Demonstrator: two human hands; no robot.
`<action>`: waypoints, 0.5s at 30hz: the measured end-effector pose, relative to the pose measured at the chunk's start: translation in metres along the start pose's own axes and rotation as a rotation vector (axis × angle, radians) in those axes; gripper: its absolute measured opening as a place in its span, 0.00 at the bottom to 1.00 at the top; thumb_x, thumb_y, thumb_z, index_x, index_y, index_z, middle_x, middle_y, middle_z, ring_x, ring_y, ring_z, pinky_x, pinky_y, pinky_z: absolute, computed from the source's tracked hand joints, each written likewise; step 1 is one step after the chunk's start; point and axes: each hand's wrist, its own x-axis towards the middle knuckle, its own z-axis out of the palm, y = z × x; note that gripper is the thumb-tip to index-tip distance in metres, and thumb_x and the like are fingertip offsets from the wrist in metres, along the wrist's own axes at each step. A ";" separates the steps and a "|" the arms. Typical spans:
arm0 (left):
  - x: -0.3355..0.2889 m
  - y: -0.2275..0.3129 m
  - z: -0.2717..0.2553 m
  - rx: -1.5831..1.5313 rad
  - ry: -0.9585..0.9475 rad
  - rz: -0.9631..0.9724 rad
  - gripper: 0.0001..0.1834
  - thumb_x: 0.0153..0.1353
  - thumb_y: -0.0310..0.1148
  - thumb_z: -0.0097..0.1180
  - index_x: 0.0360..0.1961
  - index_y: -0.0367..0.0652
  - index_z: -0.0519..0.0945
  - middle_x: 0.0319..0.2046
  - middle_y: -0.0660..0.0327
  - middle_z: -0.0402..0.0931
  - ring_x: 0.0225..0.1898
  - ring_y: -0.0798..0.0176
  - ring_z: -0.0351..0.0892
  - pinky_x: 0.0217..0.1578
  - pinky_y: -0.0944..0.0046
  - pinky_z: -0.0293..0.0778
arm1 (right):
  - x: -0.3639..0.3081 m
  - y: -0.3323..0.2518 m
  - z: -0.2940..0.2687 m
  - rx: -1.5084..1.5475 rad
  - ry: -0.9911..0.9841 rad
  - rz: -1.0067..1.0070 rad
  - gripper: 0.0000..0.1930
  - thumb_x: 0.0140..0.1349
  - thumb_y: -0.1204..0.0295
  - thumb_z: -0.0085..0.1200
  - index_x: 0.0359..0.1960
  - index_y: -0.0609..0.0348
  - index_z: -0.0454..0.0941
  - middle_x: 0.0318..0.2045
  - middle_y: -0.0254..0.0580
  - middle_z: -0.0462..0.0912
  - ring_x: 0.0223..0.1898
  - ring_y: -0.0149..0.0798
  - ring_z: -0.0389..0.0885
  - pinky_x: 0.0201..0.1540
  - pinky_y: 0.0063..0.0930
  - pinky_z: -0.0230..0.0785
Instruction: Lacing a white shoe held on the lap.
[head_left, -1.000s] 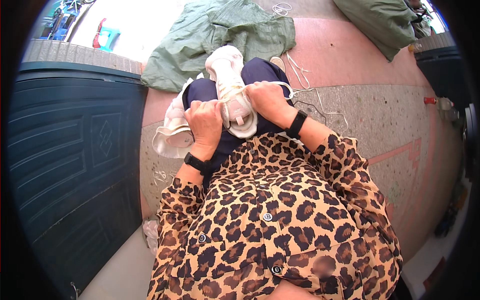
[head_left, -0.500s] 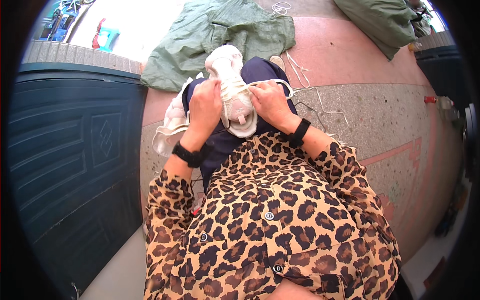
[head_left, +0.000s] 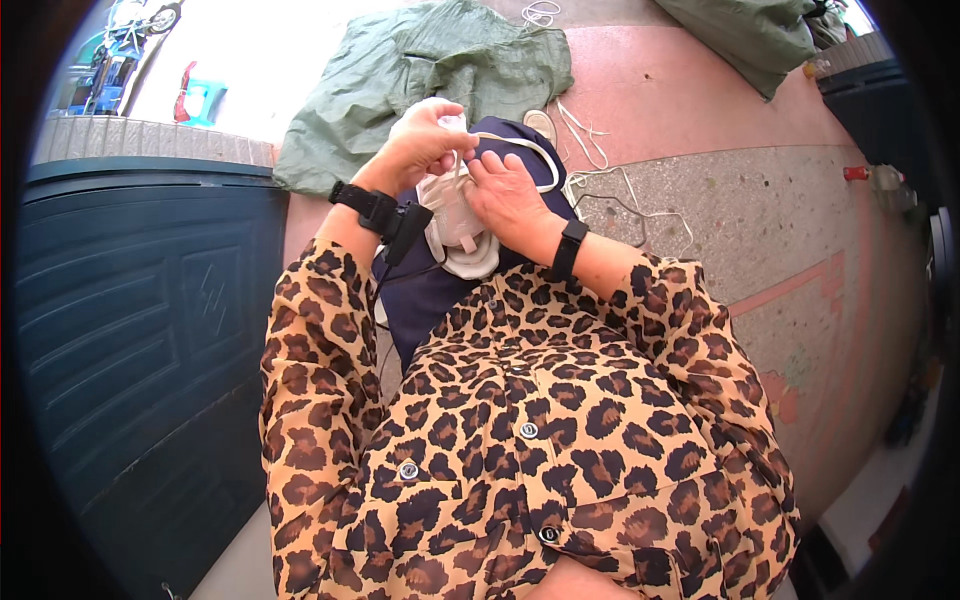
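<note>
A pale pink and white lace-up shoe (head_left: 453,214) lies across my dark trousers (head_left: 413,315), its heel end toward me. Over the lacing, my left hand (head_left: 425,143) is closed in a pinch on the white shoelace, drawn taut up from the shoe. My right hand (head_left: 512,203) rests against the shoe's right side, its fingers stretched out and apart; its thumb is partly hidden. A loose length of shoelace (head_left: 542,153) curves over my right knee. My hands cover the middle of the shoe.
A green cloth sheet (head_left: 350,110) spreads over the floor ahead. White laces (head_left: 655,214) and a beige shoe (head_left: 540,124) lie to the right of my knees. A dark blue panelled door (head_left: 150,290) stands at my left; a green bundle (head_left: 745,35) sits far right.
My left hand has risen away from me and toward the shoe's middle, pulling the lace up. My right hand has shifted left and its fingers have straightened. The other pinkish shoe at left is mostly hidden now.
</note>
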 end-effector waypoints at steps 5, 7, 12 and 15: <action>-0.007 0.006 -0.006 -0.300 0.071 -0.010 0.28 0.47 0.21 0.58 0.50 0.34 0.62 0.20 0.58 0.74 0.11 0.76 0.64 0.08 0.78 0.54 | 0.013 0.008 -0.021 0.415 0.421 -0.038 0.03 0.46 0.75 0.50 0.24 0.52 0.72 0.27 0.36 0.69 0.31 0.38 0.67 0.33 0.28 0.58; 0.004 -0.013 -0.005 -0.448 -0.030 -0.025 0.27 0.48 0.21 0.58 0.49 0.36 0.60 0.18 0.59 0.72 0.10 0.76 0.63 0.07 0.77 0.52 | 0.035 0.011 -0.083 0.541 0.738 -0.035 0.04 0.47 0.79 0.52 0.23 0.55 0.72 0.24 0.36 0.70 0.29 0.39 0.68 0.32 0.30 0.61; -0.007 -0.001 0.031 0.505 0.034 -0.249 0.20 0.53 0.37 0.57 0.44 0.37 0.72 0.17 0.60 0.75 0.09 0.70 0.68 0.09 0.71 0.62 | 0.035 0.040 -0.174 0.715 0.963 0.120 0.12 0.59 0.66 0.51 0.27 0.63 0.71 0.24 0.34 0.68 0.26 0.27 0.62 0.29 0.19 0.56; -0.025 -0.010 0.028 0.726 0.141 0.118 0.22 0.54 0.28 0.51 0.51 0.34 0.67 0.24 0.55 0.76 0.10 0.71 0.68 0.09 0.72 0.65 | 0.044 0.039 -0.197 0.844 1.347 0.292 0.10 0.64 0.68 0.42 0.32 0.64 0.69 0.21 0.33 0.67 0.26 0.24 0.66 0.36 0.17 0.57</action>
